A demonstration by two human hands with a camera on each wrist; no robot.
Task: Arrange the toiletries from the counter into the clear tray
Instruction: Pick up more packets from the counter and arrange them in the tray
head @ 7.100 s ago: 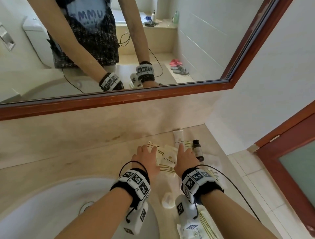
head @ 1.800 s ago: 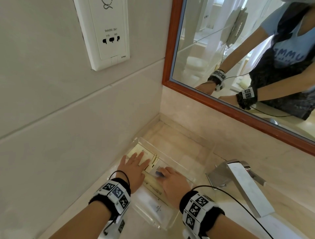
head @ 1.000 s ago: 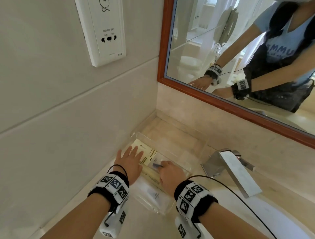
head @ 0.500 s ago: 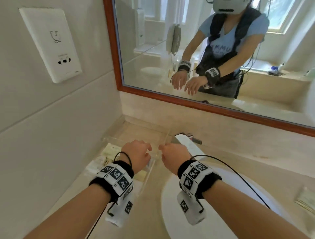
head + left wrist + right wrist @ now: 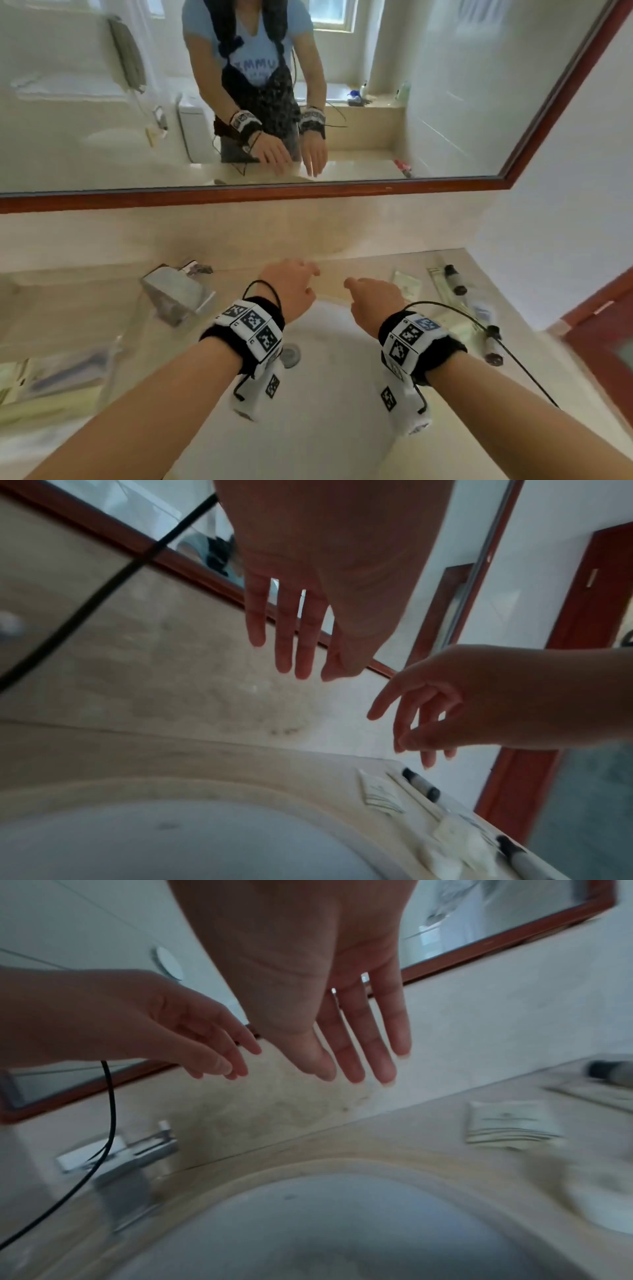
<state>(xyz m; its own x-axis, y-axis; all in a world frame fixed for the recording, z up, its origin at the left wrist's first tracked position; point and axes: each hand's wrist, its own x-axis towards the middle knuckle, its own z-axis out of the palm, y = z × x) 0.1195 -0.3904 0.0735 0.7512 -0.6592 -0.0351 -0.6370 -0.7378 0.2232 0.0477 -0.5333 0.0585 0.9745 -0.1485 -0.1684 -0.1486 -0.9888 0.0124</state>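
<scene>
Sink (image 5: 329, 411) below, both hands (image 5: 291, 291) now off tray, empty

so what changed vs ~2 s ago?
Both hands let go of the packets in the clear tray and moved right; the left hand and right hand are now empty above the sink. Unchanged: packets lie in the tray, and a sachet and dark-capped bottle wait right.

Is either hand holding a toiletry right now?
No. In the wrist views the left hand and right hand both hang over the sink with fingers straight and nothing in them.
</scene>
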